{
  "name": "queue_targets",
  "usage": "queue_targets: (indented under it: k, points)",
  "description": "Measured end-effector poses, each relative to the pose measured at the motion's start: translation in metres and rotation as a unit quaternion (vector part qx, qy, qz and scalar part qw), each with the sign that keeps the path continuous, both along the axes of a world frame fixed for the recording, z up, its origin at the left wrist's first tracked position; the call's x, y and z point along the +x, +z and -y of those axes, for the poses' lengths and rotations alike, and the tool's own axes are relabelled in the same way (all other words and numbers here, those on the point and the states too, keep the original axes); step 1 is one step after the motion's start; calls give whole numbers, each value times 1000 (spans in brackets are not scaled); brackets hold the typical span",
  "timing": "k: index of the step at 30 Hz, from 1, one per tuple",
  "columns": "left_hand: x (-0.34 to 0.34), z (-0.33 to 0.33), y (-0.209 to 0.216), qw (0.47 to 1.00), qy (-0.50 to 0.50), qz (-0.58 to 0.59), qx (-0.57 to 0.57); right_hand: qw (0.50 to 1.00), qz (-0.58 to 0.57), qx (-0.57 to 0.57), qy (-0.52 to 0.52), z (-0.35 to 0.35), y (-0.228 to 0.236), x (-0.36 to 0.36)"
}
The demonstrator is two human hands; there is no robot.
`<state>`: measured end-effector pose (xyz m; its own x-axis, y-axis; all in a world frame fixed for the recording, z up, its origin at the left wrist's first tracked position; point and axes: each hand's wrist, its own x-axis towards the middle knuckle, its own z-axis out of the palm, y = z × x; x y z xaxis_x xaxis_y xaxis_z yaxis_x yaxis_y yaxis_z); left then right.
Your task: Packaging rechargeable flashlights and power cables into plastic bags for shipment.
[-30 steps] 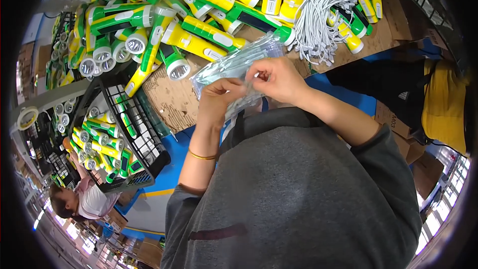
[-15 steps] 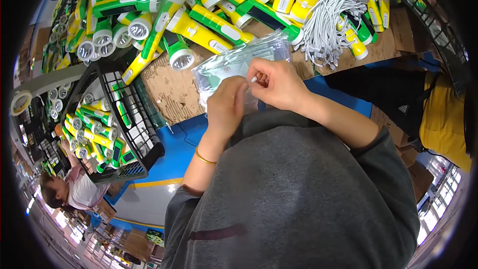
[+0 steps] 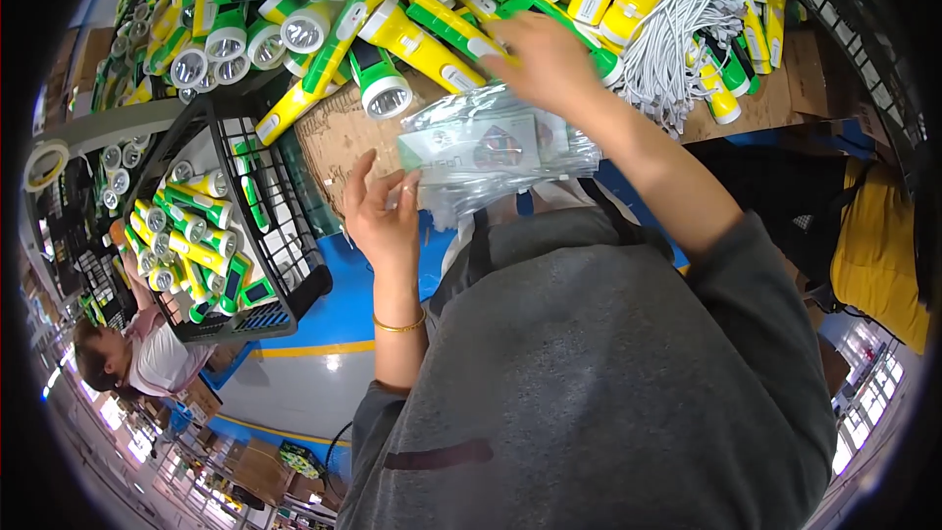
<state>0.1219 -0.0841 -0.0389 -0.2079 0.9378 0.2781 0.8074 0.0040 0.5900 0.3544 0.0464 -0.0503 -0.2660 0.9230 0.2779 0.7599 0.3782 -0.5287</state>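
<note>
A stack of clear plastic bags (image 3: 461, 152) with printed cards inside lies at the cardboard-covered table edge in front of me. My left hand (image 3: 381, 221) is beside the bags' left end, fingers apart, holding nothing visible. Beyond the bags, my right hand (image 3: 549, 64) reaches over the pile of green and yellow flashlights with fingers stretched out. It is slightly blurred, and its fingertips are close to a green and yellow flashlight (image 3: 446, 25); I cannot tell whether they touch it. A bundle of white cables (image 3: 677, 44) lies to the right of this hand.
A black plastic crate (image 3: 280, 226) full of flashlights stands at left, with a roll of tape (image 3: 45, 167) beyond it. Another black crate (image 3: 863, 34) rises at far right. A person (image 3: 147, 353) is at lower left; yellow cloth (image 3: 878, 255) hangs at right.
My hands have parted: the right moved up and away over the flashlights, the left moved down and left. The small white piece in my right fingers no longer shows. The bags are uncovered.
</note>
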Motion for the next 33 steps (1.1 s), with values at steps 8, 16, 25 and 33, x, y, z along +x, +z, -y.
queue_targets:
  k: [8, 16, 25, 33]
  points:
    - [8, 0, -5, 984, -173, -7, 49, 989, -148, -15, -5, -25, -1, -17]
    - [36, -31, 12, 923, -251, -49, -288, 938, -247, -204, 136, 50, 62, -33]
    - [15, -28, 1, 857, -206, 355, -311, 966, -34, 38, 254, 84, 16, 12]
    - [75, -23, 31, 931, -342, 53, -118, 979, 147, -16, 139, 83, -7, 37]
